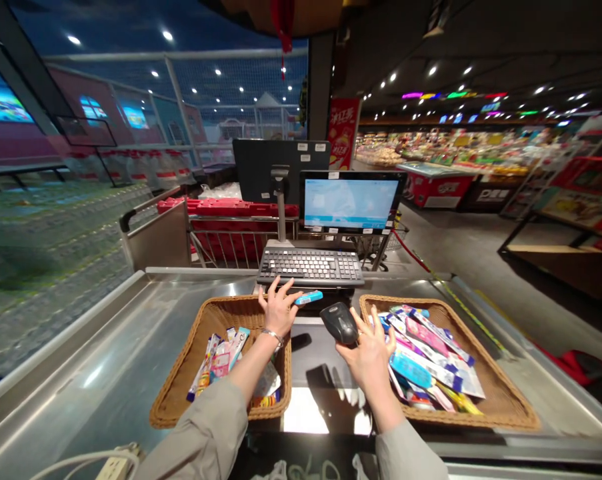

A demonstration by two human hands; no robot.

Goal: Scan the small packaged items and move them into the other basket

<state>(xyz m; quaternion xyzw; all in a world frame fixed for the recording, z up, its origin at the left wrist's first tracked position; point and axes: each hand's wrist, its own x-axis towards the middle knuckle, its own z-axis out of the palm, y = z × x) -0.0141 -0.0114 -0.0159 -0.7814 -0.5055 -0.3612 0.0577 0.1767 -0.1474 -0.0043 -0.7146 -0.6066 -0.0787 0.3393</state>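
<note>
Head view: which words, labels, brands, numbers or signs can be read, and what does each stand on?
"冰红茶": upper part of the red banner; its lower lettering is unclear.
Too small or blurred: blue packet in the left hand, other packets, black scanner, screen, keyboard, stickers, red freezer.

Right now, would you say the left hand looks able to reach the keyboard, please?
Probably yes: the left hand, holding a blue item, is close to the keyboard, nothing visible between them.
</note>
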